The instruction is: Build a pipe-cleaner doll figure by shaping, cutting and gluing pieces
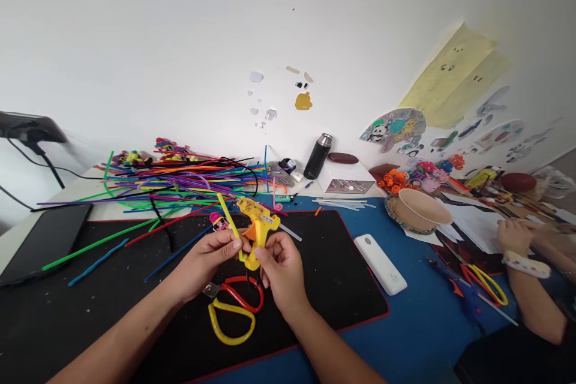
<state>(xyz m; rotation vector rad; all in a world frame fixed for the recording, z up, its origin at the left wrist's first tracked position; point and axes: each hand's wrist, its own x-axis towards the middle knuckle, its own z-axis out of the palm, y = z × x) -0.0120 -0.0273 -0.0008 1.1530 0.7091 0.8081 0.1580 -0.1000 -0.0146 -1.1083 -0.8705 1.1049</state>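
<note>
My left hand is closed, pinching a yellow pipe cleaner that slants up to the left. Just right of it is a yellow glue gun with an orange trigger, its nozzle toward the upper left and a clear glue stick out of the back. My right hand is closed at the gun's handle, thumb against it; its inner fingers are partly hidden. Below my hands, scissors with one red and one yellow handle lie on the black mat. A small pink figure is behind my left hand.
Many coloured pipe cleaners are heaped at the back left, beside a phone. Behind stand a black bottle and a white box. A white power bank lies right; farther right are a bowl and another person's arm.
</note>
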